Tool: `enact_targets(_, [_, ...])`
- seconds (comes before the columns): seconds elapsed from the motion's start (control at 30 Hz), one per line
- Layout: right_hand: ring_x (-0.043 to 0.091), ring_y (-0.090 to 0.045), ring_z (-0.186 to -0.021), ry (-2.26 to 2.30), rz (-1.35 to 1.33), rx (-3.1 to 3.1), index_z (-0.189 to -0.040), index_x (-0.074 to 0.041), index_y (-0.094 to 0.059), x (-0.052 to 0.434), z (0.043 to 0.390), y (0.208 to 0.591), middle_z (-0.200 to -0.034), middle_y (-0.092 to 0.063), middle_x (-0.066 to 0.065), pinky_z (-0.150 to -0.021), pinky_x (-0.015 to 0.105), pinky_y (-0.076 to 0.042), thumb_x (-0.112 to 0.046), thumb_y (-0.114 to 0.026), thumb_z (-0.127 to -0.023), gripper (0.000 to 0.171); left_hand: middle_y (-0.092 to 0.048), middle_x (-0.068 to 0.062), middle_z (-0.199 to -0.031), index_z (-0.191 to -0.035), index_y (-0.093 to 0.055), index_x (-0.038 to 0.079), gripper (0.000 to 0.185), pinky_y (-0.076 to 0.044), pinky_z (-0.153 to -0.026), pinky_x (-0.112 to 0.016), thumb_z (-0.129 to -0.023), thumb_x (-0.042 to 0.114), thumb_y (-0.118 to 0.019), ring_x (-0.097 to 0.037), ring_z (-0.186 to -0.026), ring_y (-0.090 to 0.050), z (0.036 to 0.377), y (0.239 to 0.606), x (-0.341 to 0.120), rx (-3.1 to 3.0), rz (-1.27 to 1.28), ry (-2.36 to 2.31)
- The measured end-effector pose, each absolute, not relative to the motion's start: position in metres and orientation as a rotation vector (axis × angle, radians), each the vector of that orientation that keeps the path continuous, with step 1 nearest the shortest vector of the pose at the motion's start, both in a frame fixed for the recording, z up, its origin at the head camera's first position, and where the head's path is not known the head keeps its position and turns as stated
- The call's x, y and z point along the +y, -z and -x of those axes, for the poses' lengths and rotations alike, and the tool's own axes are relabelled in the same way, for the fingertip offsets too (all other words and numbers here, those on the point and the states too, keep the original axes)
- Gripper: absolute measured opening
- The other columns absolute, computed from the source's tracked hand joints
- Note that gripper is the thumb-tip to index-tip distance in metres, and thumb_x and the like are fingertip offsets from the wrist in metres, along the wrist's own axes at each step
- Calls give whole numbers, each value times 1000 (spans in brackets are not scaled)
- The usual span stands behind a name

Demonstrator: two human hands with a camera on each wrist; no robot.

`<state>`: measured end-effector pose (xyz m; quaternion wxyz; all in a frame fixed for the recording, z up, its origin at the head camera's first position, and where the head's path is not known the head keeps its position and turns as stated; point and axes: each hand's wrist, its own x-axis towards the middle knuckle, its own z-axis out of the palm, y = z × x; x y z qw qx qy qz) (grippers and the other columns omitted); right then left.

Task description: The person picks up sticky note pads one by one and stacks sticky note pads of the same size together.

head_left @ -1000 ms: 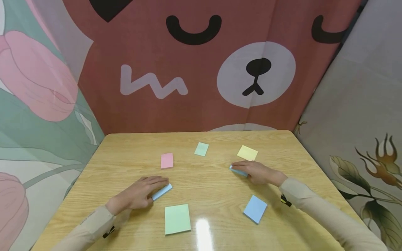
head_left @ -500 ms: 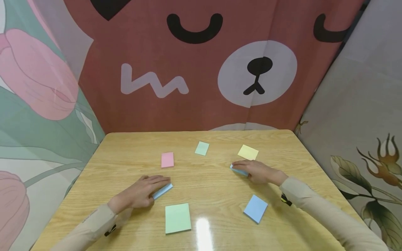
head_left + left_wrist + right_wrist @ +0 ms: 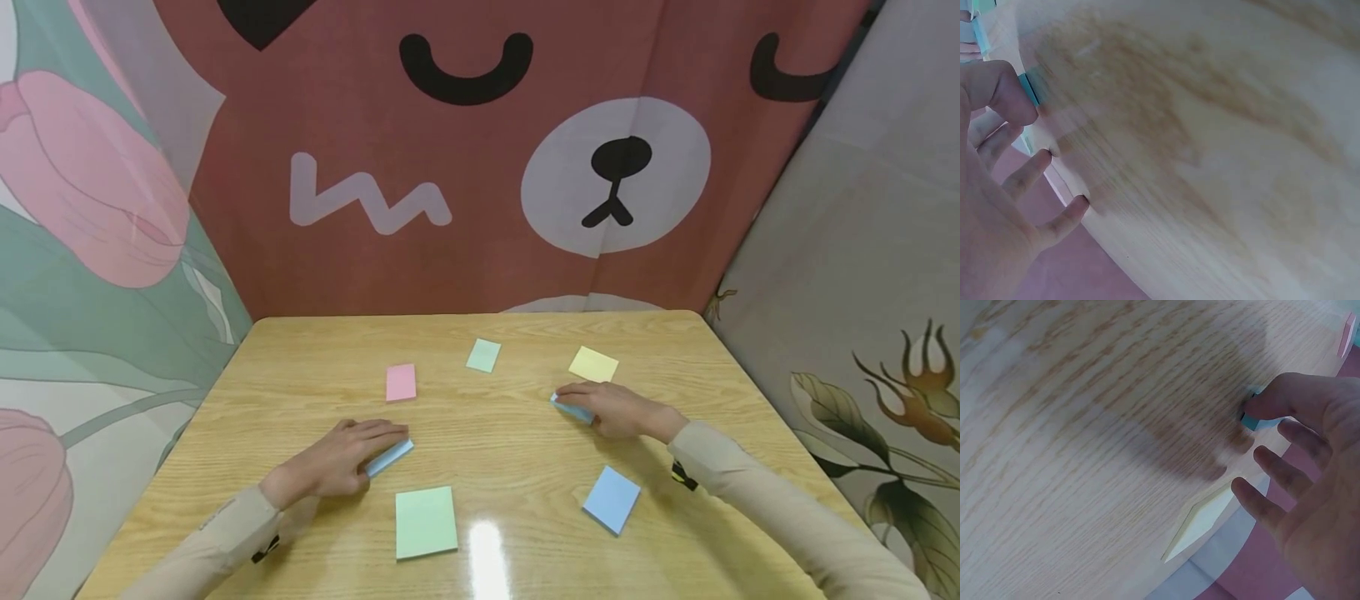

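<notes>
My left hand grips a narrow-looking light blue sticky note pad on the left half of the table, between thumb and fingers. Only a blue edge of that pad shows past the thumb in the left wrist view. On the right, another light blue sticky note pad is held between the thumb and fingers of my right hand. The right wrist view shows its blue end under the thumb, while the other fingers are spread near the tabletop. The hands partly cover both pads.
On the wooden table lie a pink pad, a small mint pad, a yellow pad, a larger green pad and a blue pad. A bear-print curtain hangs behind the far edge.
</notes>
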<state>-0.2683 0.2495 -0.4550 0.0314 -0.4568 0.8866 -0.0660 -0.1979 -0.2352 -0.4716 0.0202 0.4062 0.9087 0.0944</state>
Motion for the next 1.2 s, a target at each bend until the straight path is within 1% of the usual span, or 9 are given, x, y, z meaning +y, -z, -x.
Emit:
enact_targets(0.2, [40,-48,-129,187,1381,2720,-141,0,-51,250,267,450,-144,-48,19,-76,38,-50,23,-54,-70,75,-42,-8,-153,-149,-44,7,74,-36,-101,-64,-78,4,-65,-34,-139,-38,199,465,-234,2773,-1261,-325])
enact_targets(0.3, [40,-46,-131,172,1378,2708,-143,-1,-49,250,268,448,-146,-46,19,-77,38,-50,22,-54,-70,77,-43,-11,-152,-148,-45,4,74,-35,-105,-61,-77,2,-67,-36,-138,-38,201,459,-234,2723,-1266,-376])
enact_targets(0.37, [39,-44,-133,164,1370,2693,-144,-1,-48,250,268,446,-148,-45,19,-76,35,-49,23,-53,-70,78,-44,-12,-151,-147,-46,3,75,-35,-107,-58,-75,1,-68,-36,-138,-39,202,457,-234,2695,-1266,-396])
enact_targets(0.43, [39,-43,-134,153,1372,2676,-145,0,-47,250,269,445,-149,-44,19,-73,33,-46,24,-53,-71,78,-44,-12,-151,-146,-46,3,75,-34,-109,-55,-75,-1,-68,-35,-138,-39,203,455,-235,2663,-1249,-424])
enact_targets(0.63, [39,-41,-135,159,1362,2623,-146,1,-45,249,270,442,-151,-41,19,-71,31,-43,26,-55,-72,79,-42,-14,-151,-148,-44,5,76,-34,-108,-57,-77,-6,-69,-37,-138,-37,204,449,-237,2584,-1235,-485])
enact_targets(0.83, [38,-38,-138,174,1328,2585,-147,1,-43,247,270,439,-153,-37,19,-77,34,-44,26,-57,-75,78,-42,-16,-151,-148,-44,4,76,-36,-105,-59,-78,-4,-75,-39,-137,-38,206,443,-236,2555,-1267,-500])
enact_targets(1.0, [39,-38,-137,171,1368,2582,-144,2,-47,245,271,438,-152,-39,20,-83,38,-47,24,-59,-76,73,-39,-14,-154,-149,-42,4,82,-39,-104,-57,-78,-1,-81,-37,-140,-34,207,442,-232,2534,-1227,-465])
enact_targets(1.1, [39,-39,-137,165,1373,2582,-143,2,-49,245,272,439,-152,-40,19,-86,41,-48,24,-60,-76,71,-37,-13,-155,-150,-41,4,85,-42,-102,-56,-76,-5,-80,-38,-142,-31,208,441,-228,2512,-1205,-438])
enact_targets(1.2, [38,-39,-137,154,1354,2582,-143,1,-49,244,273,440,-152,-40,18,-85,40,-48,24,-60,-76,71,-36,-12,-156,-151,-40,6,86,-43,-99,-58,-75,-8,-79,-38,-143,-29,208,441,-224,2494,-1174,-418])
